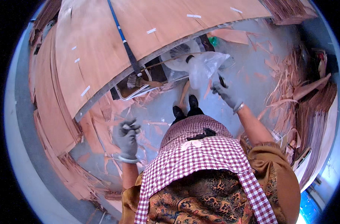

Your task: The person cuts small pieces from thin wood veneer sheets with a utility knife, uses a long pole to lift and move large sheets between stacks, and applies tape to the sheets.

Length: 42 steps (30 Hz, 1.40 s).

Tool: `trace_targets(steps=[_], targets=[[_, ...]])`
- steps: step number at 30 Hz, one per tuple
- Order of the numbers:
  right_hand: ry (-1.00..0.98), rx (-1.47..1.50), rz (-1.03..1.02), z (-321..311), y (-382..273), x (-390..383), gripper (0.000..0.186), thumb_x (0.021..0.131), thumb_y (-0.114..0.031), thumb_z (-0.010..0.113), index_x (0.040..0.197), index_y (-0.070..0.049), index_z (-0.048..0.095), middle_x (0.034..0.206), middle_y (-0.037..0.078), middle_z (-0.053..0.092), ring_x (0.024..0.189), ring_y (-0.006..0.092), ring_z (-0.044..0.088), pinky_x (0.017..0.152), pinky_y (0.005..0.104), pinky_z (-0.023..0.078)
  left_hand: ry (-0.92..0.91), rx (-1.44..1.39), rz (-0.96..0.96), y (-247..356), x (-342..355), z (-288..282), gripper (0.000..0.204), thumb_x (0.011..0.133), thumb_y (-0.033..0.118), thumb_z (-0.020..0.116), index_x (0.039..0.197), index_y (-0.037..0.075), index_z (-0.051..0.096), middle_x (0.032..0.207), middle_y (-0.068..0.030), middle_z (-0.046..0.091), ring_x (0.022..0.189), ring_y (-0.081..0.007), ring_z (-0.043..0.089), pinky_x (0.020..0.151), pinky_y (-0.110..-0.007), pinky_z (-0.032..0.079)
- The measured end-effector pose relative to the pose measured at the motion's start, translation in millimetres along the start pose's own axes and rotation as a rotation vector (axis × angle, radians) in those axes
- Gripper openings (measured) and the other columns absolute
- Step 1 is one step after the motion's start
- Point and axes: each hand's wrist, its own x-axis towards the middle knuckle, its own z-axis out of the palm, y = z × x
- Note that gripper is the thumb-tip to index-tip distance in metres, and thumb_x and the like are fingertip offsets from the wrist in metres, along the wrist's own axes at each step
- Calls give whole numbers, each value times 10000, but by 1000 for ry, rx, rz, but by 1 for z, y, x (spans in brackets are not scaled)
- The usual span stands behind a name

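Observation:
My left hand (127,141), in a grey glove, is held at the left above the scrap-strewn floor. Its fingers are curled, with a small whitish bit at the fingertips that I cannot make out. Farther right, my right hand (226,95), also gloved in grey, is closed around a narrow dark tool (221,80) whose kind is unclear. Just left of that tool, a clear plastic bag (204,71) hangs at the table edge. A large wood veneer sheet (102,56) covers the table ahead, bearing several short white strips (151,31).
A blue pole with a black grip (132,56) lies across the sheet, near a brush (132,81). Below the edge are a white frame (140,90) and a round fan-like thing (180,54). Veneer stacks (315,115) stand at right; torn scraps (283,84) litter the floor.

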Motion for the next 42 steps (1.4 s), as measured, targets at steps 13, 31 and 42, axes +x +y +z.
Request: trace_targets(steps=[13, 31, 42], targets=[[110, -40, -180, 12, 35, 103, 399, 799, -131, 560, 1195, -96, 527, 847, -5, 554, 607, 101, 460, 487, 262, 382, -687, 714, -105, -29, 57, 157, 367, 868, 117, 513, 1233, 84, 528, 841, -146, 616, 729, -224, 605, 678, -312, 482], [-82, 209, -16, 71, 94, 93, 580, 779, -16, 616, 1323, -73, 420, 1216, 83, 548, 995, 174, 546, 781, 289, 481, -401, 785, -218, -47, 181, 212, 464, 877, 128, 545, 1334, 167, 475, 967, -33, 640, 544, -75, 496, 489, -252, 454], [-242, 361, 199, 51, 47, 19, 253, 830, -133, 629, 1049, -18, 577, 795, -4, 542, 678, 101, 487, 586, 240, 409, -415, 710, -224, -31, 169, 207, 461, 871, 108, 553, 1326, 137, 482, 1085, -30, 604, 585, -50, 486, 498, -226, 443]])
